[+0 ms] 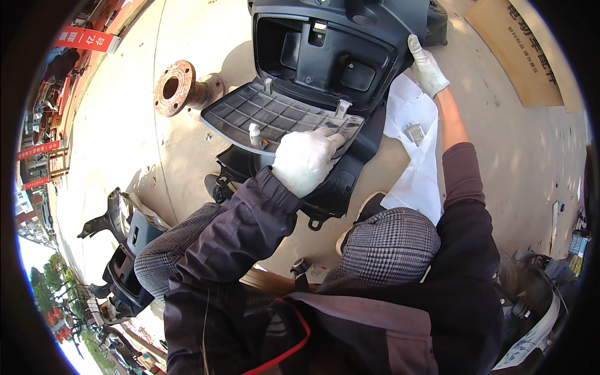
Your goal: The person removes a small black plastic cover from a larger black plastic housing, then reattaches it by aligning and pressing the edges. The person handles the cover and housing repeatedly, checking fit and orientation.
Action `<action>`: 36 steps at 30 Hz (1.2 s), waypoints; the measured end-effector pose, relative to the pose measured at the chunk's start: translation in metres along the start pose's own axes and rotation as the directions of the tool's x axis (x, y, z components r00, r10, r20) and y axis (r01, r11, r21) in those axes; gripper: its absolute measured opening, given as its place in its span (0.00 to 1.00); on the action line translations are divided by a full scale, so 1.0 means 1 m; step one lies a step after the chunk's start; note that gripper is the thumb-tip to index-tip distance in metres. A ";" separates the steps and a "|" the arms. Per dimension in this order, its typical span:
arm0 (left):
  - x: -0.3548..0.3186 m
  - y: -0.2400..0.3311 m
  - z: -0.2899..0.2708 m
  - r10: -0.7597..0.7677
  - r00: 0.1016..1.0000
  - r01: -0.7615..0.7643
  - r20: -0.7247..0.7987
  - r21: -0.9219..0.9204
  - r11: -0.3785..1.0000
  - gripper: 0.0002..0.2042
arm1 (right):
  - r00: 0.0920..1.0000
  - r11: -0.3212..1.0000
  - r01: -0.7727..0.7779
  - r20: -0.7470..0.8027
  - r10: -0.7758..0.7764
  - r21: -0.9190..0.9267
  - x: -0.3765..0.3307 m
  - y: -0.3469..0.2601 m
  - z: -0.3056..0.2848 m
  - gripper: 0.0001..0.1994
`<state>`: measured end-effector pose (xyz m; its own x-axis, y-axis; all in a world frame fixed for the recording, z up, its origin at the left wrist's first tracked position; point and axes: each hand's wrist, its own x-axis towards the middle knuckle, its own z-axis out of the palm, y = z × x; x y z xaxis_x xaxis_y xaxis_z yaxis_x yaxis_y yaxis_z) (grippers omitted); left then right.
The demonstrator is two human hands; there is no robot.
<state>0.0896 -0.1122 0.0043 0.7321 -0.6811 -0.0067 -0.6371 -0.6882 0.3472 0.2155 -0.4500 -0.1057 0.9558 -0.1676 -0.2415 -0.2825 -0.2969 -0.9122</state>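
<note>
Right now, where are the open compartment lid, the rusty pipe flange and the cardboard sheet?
Open compartment lid (pixel 275 115), head view: ribbed inner face, left of the gloved hand.
Rusty pipe flange (pixel 173 88), head view: round bolted face, on its rim.
Cardboard sheet (pixel 522 56), head view: flat middle, upper right on the ground.

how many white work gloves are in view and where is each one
2. The left hand wears one and presses on the open ribbed grey lid of the black plastic panel. The right hand wears the other, gripping that panel's right edge. No others show.
</note>
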 end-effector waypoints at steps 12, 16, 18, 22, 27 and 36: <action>-0.133 0.016 -0.138 -0.225 0.953 0.190 -0.200 -0.180 0.965 0.07 | 0.961 0.967 0.214 -0.147 -0.233 -0.135 -0.195 -0.176 -0.008 0.29; -0.160 -0.003 -0.175 -0.149 0.941 0.127 -0.304 -0.089 0.988 0.11 | 0.989 0.978 0.148 -0.008 -0.149 0.148 -0.225 -0.260 0.030 0.28; -0.168 -0.008 -0.177 -0.073 0.965 0.154 -0.251 0.321 0.934 0.12 | 0.990 0.983 0.116 0.068 -0.127 0.144 -0.235 -0.283 0.043 0.26; -0.166 -0.005 -0.158 0.144 0.982 -0.055 -0.120 0.551 0.833 0.12 | 0.974 0.975 0.211 0.071 -0.216 0.075 -0.248 -0.298 0.053 0.23; -0.142 0.006 -0.141 0.111 0.993 -0.121 0.048 0.412 0.903 0.12 | 0.973 0.976 0.217 -0.082 -0.217 -0.008 -0.256 -0.304 0.066 0.27; -0.130 0.012 -0.116 0.120 0.993 -0.110 -0.010 0.339 0.934 0.12 | 0.931 0.931 0.323 0.235 -0.279 -0.171 -0.274 -0.304 0.047 0.24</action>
<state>0.0146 -0.0033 0.1186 0.6526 -0.7564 0.0440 -0.7574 -0.6530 0.0070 0.0431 -0.2696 0.2224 0.9878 0.1482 -0.0479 0.0314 -0.4908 -0.8707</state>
